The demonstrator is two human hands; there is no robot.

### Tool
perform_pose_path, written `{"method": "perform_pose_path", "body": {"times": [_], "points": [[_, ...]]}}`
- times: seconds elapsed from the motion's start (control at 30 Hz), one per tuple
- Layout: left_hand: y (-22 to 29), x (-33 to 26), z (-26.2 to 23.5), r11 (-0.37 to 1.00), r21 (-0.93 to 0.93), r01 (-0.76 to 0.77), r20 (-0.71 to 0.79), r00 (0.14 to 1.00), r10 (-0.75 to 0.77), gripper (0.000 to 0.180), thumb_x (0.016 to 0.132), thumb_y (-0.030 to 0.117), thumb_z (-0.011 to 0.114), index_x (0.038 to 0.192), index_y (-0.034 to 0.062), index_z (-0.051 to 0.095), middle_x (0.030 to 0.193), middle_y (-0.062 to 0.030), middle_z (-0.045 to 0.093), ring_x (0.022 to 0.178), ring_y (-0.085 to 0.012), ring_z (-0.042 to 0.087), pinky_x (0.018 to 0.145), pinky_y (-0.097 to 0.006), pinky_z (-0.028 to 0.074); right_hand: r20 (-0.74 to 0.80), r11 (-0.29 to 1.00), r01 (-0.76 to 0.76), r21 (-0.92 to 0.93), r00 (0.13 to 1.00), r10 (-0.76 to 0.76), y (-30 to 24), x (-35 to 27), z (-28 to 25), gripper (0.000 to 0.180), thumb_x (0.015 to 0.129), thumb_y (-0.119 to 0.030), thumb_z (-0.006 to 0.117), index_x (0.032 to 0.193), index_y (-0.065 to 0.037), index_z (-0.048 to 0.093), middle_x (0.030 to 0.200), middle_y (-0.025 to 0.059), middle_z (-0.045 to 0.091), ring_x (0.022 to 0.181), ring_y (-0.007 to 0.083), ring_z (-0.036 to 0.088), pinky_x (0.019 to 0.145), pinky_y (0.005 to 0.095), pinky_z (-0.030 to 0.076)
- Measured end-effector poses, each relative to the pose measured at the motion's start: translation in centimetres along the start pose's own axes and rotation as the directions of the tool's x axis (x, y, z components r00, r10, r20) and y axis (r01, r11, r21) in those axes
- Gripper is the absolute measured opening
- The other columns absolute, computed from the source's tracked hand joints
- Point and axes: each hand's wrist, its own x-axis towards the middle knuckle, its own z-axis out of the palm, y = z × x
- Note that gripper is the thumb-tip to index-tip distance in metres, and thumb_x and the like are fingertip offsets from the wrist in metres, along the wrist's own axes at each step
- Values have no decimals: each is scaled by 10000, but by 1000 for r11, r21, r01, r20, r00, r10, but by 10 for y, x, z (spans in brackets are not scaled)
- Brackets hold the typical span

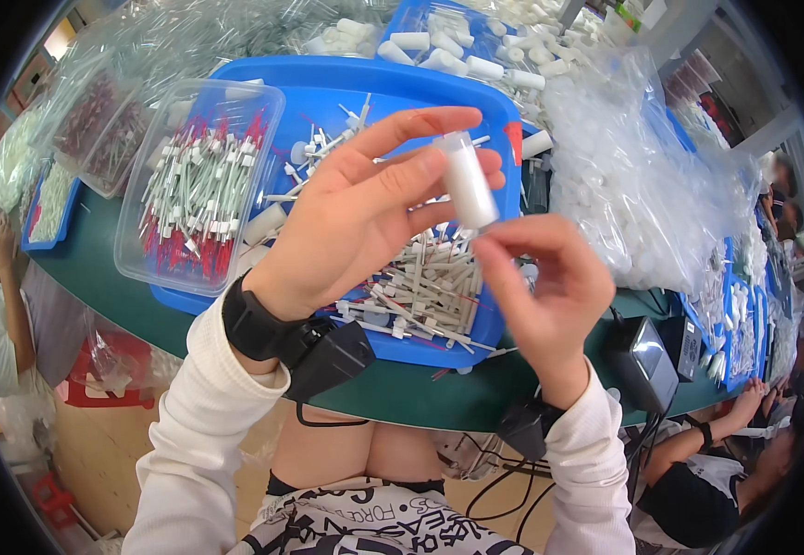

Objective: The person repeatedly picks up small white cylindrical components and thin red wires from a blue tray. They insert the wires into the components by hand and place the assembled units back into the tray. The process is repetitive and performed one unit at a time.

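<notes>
A white cylinder with clear-looking ends is held up over the blue tray. My left hand grips it between thumb and fingers, near its upper end. At its lower end, the thumb and forefinger of my right hand are pinched together against the clear tip. Below, many thin white stick-like parts with small collars and some red ends lie in the tray. A clear plastic box, full of similar red-tipped parts, overlaps the tray's left side.
White cylinders fill another blue tray at the back. A big clear bag of white pieces stands on the right. A black device with cables sits at the green table's right edge. Other people work at both sides.
</notes>
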Motion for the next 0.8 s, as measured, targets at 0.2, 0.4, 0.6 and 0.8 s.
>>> {"method": "perform_pose_path", "body": {"times": [0.2, 0.4, 0.6, 0.8], "points": [[6, 0, -8, 938, -287, 195, 60, 981, -186, 432, 908, 237, 367, 1270, 7, 311, 768, -35, 405, 637, -122, 417, 584, -250, 381, 109, 969, -240, 57, 966, 233, -8, -2, -7, 49, 759, -30, 612, 759, 8, 643, 613, 42, 601, 540, 62, 534, 491, 197, 405], [8, -2, -1, 976, -97, 195, -107, 973, -205, 390, 873, 252, 386, 1188, 23, 377, 659, 19, 336, 473, -77, 304, 413, -211, 261, 116, 963, -262, 70, 961, 253, -4, -2, -9, 117, 808, -53, 565, 744, 17, 635, 606, 31, 590, 527, 53, 501, 481, 187, 373], [12, -5, -2, 990, -37, 136, -134, 981, -140, 332, 853, 236, 408, 1121, 40, 429, 585, 29, 317, 430, -71, 279, 399, -216, 248, 111, 963, -259, 69, 962, 251, 4, 2, -10, 167, 840, -81, 543, 736, 22, 623, 571, 18, 549, 508, 44, 468, 463, 191, 345], [73, -77, 24, 924, 346, -165, -225, 941, 252, 282, 869, 226, 399, 1043, 13, 465, 522, 40, 273, 411, -63, 247, 393, -216, 222, 63, 961, -240, 138, 970, 233, 12, 4, -9, 214, 886, -117, 499, 769, 25, 607, 559, -6, 488, 498, 35, 413, 463, 181, 301]]}}
